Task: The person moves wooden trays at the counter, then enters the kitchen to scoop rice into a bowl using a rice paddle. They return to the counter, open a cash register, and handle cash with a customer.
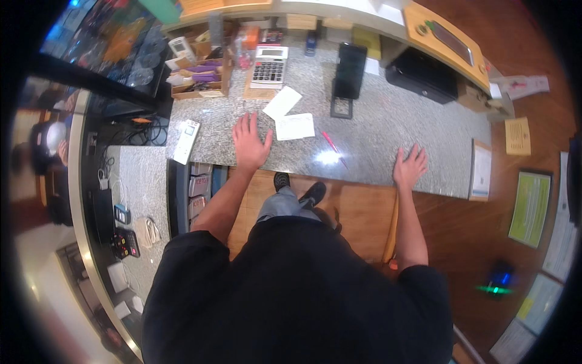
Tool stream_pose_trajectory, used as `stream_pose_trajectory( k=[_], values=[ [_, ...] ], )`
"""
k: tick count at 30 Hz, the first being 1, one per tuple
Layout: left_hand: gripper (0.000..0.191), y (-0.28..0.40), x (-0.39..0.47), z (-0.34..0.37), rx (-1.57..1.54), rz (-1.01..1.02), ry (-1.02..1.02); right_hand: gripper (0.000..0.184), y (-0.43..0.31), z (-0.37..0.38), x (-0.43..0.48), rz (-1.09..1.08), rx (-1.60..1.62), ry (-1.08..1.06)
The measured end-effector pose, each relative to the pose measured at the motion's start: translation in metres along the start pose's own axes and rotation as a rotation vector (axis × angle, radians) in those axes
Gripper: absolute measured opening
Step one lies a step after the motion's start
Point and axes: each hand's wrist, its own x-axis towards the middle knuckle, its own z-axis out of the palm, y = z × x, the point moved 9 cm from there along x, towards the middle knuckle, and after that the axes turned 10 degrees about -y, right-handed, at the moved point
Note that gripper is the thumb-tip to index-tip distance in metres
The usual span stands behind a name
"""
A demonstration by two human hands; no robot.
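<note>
Palm down on the speckled granite counter [377, 132] rests my left hand [251, 143], its fingers apart and nothing in it. Just to its right lie a slip of paper with writing [295, 126] and a blank white slip [282, 103]. My right hand [410, 167] also lies flat near the counter's front edge, fingers spread, holding nothing. Between the hands is a red pen [332, 143], beside a bright light reflection. A white remote control [187, 142] sits left of my left hand. Farther back are a calculator [269, 67] and a black touchscreen device on a stand [350, 73].
A cardboard box of small packets [200, 79] stands at the back left. A black metal box [423, 75] sits under the raised wooden ledge at back right. On the lower left counter are cables, a desk phone [132, 242] and a folded cloth [148, 232].
</note>
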Motion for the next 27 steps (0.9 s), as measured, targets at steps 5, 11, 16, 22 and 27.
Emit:
stream_pose_trajectory(
  k=[5, 11, 16, 22, 27],
  values=[
    [0.073, -0.002, 0.003, -0.004, -0.010, -0.074, -0.061, 0.070, -0.007, -0.006, -0.002, 0.007, -0.028, -0.004],
    [0.068, -0.044, -0.004, -0.044, -0.601, -0.129, 0.024, 0.069, -0.009, -0.006, -0.001, -0.041, -0.034, 0.028],
    [0.007, -0.192, -0.002, -0.238, -0.230, 0.087, 0.545, 0.052, -0.001, -0.016, -0.020, -0.129, 0.081, 0.046],
    [0.044, -0.569, 0.078, -0.535, -0.751, -0.322, 0.907, 0.025, -0.039, -0.004, -0.170, -0.042, 0.497, 0.114],
    [0.078, -0.692, 0.148, -0.538, -1.148, -0.320, 0.650, 0.016, -0.176, 0.039, -0.324, -0.086, 0.544, -0.146]
  ],
)
